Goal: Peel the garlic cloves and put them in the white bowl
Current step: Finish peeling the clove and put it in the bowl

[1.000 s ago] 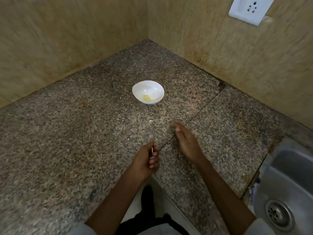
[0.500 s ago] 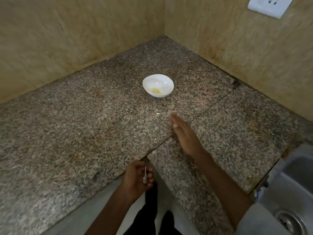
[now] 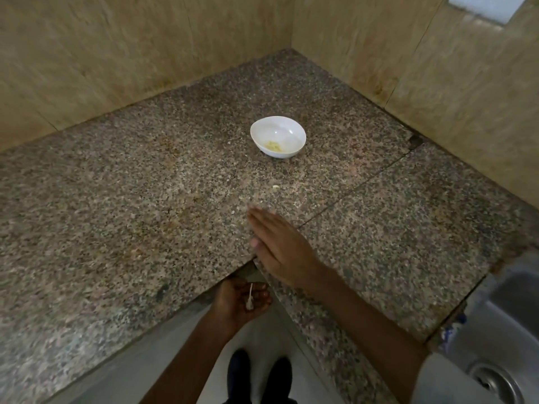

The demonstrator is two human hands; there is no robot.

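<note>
A white bowl (image 3: pixel 278 136) stands on the granite counter (image 3: pixel 145 199) near the corner, with pale yellow peeled garlic (image 3: pixel 273 146) in its bottom. A small pale bit of garlic (image 3: pixel 275 187) lies on the counter in front of the bowl. My right hand (image 3: pixel 280 246) lies flat and open on the counter by the inner corner edge, fingers together and pointing left. My left hand (image 3: pixel 242 300) is cupped palm up just below the counter edge, with a white scrap of garlic skin (image 3: pixel 250 298) lying in it.
Tan tiled walls meet behind the bowl. A steel sink (image 3: pixel 501 345) with its drain sits at the lower right. A white wall socket (image 3: pixel 490 4) is at the top right. My dark shoes (image 3: pixel 259 374) stand on the pale floor below the counter.
My left hand has dropped from the counter top to below its edge, cupped with the skin scrap. My right hand has flattened and slid toward the counter edge.
</note>
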